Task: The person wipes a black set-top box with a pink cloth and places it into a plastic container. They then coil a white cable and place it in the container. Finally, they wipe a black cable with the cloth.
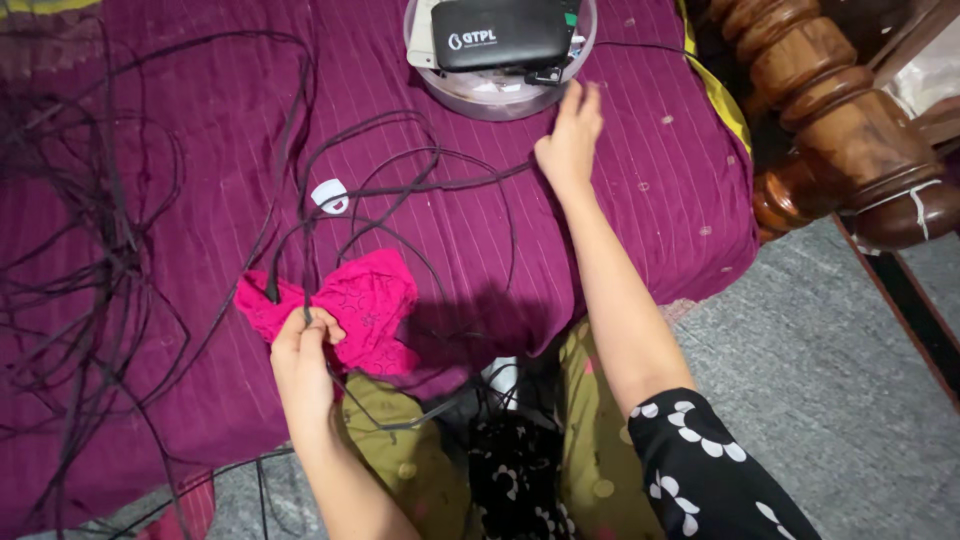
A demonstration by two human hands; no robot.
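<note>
My left hand (303, 350) pinches a thin black cord (300, 230) together with a bright pink piece of cloth (355, 312) near the bed's front edge. My right hand (570, 135) reaches far forward, fingers partly spread, touching the black cord beside a round clear container (480, 95). A black box-shaped device (500, 32) with a plug lies in that container. The cord runs in loops across the purple bedspread (620, 220) between both hands.
A large tangle of black cords (90, 250) covers the left of the bed. A small white round tag (330, 195) lies on the cloth. A carved wooden bedpost (840, 130) stands at right above a grey floor (830, 400).
</note>
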